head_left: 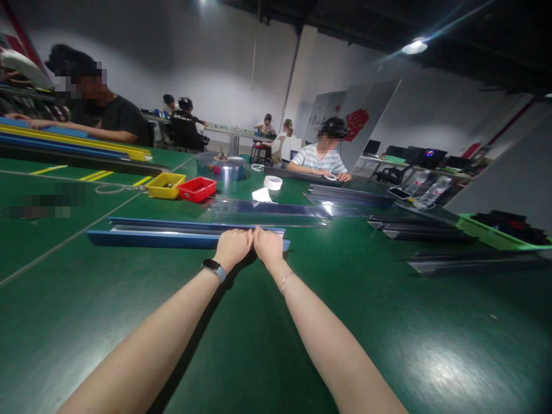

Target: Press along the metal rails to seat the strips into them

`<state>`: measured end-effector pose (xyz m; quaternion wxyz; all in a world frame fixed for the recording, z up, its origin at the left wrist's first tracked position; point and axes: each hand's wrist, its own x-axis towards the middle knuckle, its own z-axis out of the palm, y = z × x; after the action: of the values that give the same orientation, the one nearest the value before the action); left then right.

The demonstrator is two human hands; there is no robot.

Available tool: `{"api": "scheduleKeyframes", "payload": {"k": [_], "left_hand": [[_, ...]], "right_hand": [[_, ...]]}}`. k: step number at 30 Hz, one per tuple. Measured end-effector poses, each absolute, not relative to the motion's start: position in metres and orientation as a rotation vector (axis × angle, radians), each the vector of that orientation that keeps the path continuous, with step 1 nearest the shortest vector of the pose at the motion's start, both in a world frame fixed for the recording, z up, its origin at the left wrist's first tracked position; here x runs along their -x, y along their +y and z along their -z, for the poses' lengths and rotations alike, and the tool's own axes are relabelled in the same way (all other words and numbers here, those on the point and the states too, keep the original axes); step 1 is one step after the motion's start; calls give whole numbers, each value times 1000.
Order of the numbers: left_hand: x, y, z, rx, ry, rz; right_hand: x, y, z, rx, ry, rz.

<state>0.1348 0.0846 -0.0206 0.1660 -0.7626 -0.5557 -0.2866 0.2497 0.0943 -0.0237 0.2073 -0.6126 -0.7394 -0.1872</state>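
Observation:
A long blue channel-shaped profile (150,238) lies across the green table in front of me, with a pale strip along its inside. My left hand (234,248) is closed over the right part of this profile, a watch band on its wrist. Right beside it, my right hand (268,245) is closed too, near the profile's right end, with a thin bracelet on the wrist. Both thumbs nearly meet. My fingertips are hidden behind the backs of my hands, so what they pinch cannot be seen.
Behind the profile lie clear plastic strips (267,208), a white tape roll (272,183), a yellow bin (165,186) and a red bin (197,189). Dark profiles (474,263) and a green basket (495,233) are at right. Co-workers sit at the far left (116,118) and opposite (321,158).

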Motion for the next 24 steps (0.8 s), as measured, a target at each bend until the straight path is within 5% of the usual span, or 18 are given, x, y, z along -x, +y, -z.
{"api": "scheduleKeyframes", "payload": {"k": [24], "left_hand": [[-134, 83, 20, 2192, -1541, 812]], "right_hand": [[-251, 93, 24, 1701, -1993, 454]]}}
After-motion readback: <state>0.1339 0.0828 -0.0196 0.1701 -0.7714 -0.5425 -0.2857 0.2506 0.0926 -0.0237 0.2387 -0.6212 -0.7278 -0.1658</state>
